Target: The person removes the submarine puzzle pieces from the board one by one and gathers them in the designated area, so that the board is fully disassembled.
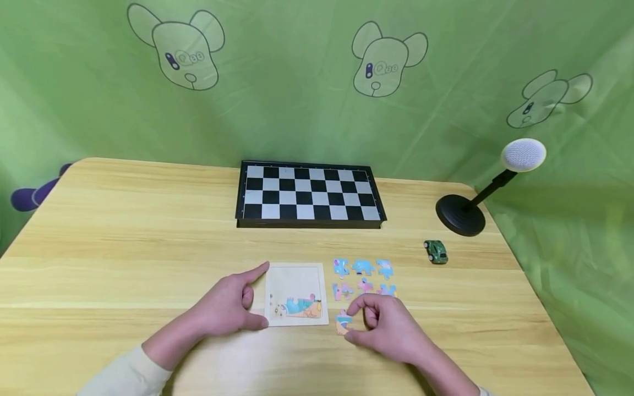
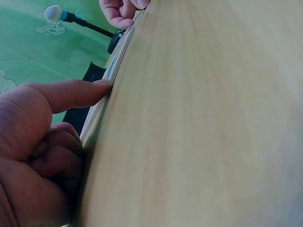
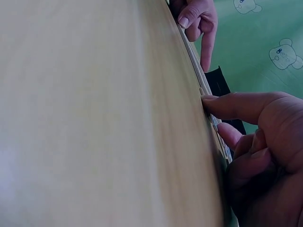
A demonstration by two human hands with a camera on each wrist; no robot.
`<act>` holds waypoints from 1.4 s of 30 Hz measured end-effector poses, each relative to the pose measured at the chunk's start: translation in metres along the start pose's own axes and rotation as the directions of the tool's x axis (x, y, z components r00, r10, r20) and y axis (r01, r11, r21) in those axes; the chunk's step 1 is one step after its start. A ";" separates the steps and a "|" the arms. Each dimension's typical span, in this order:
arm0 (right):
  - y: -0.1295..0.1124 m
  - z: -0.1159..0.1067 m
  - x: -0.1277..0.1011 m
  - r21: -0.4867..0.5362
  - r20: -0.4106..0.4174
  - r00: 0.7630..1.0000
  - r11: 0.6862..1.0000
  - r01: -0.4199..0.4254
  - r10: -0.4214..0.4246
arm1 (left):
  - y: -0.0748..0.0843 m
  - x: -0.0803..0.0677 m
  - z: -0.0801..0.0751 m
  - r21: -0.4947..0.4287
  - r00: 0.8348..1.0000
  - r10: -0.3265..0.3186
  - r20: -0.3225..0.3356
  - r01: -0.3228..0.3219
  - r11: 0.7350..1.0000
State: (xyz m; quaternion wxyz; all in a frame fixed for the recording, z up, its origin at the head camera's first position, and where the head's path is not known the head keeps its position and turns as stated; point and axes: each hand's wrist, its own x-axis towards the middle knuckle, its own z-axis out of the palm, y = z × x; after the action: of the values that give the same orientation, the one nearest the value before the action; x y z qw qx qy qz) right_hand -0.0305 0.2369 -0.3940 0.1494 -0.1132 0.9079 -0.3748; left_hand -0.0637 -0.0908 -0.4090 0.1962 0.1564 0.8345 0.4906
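A square wooden puzzle board (image 1: 296,280) lies flat on the table, with joined pieces (image 1: 303,308) along the bottom of its recess. My left hand (image 1: 229,303) touches the board's left edge, forefinger at the upper corner and thumb at the lower one; its other fingers are curled in. Right of the board, my right hand (image 1: 386,325) pinches a jigsaw piece (image 1: 343,322) between thumb and forefinger at table level. In the right wrist view, the right hand (image 3: 270,137) hides most of that piece. Several loose pieces (image 1: 363,267) lie in rows just beyond it.
A folded black-and-white chessboard (image 1: 311,193) lies behind the puzzle board. A small green toy car (image 1: 436,251) stands to the right, near a round-headed device on a black stand (image 1: 460,215). Green cloth (image 1: 297,110) hangs behind the wooden table (image 1: 124,236).
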 end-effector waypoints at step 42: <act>-0.046 0.030 0.080 0.100 0.358 0.900 0.968 0.229 -0.249 | -0.002 -0.001 -0.001 -0.009 1.000 0.011 0.005 -0.011 1.000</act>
State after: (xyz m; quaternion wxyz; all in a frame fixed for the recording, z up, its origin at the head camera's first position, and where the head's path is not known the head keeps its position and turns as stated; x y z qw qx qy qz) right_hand -0.0902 0.1601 -0.3958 0.2724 -0.2876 0.8324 -0.3874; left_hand -0.0635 -0.0925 -0.4099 0.1962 0.1612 0.8311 0.4948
